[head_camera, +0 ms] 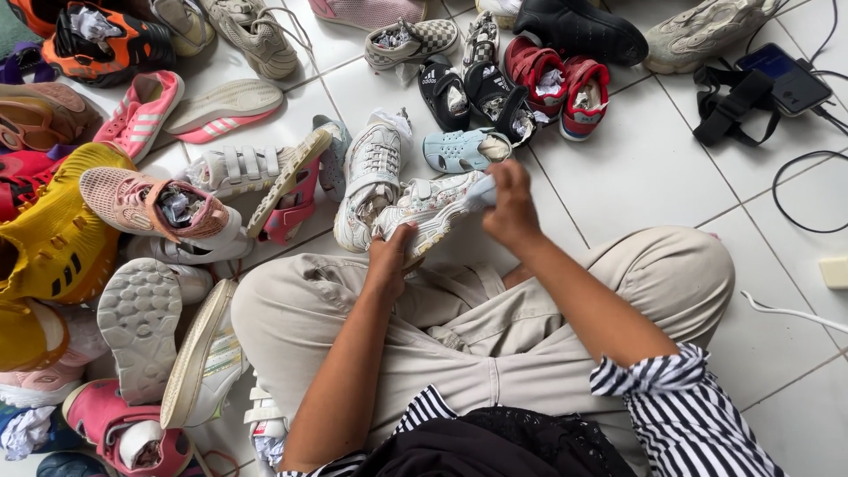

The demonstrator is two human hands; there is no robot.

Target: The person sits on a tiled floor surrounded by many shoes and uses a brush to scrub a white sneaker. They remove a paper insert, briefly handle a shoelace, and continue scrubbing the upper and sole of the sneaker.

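I sit cross-legged on a white tiled floor (636,168) in beige trousers. Both hands hold one small white patterned sneaker (435,205) above my knees. My left hand (390,258) grips its heel end from below. My right hand (511,205) pinches the toe end, fingers closed over what looks like white paper stuffing at the tip. A matching white sneaker (371,181) lies on the floor just beyond, touching the held one.
Many shoes ring me: a yellow knit shoe (53,230), a pink sneaker (150,208), pale blue sandal (459,148), red sandals (556,84), black sandals (459,88). A phone (782,75) with black strap and cables lies at the right, a white plug (835,272) at the edge.
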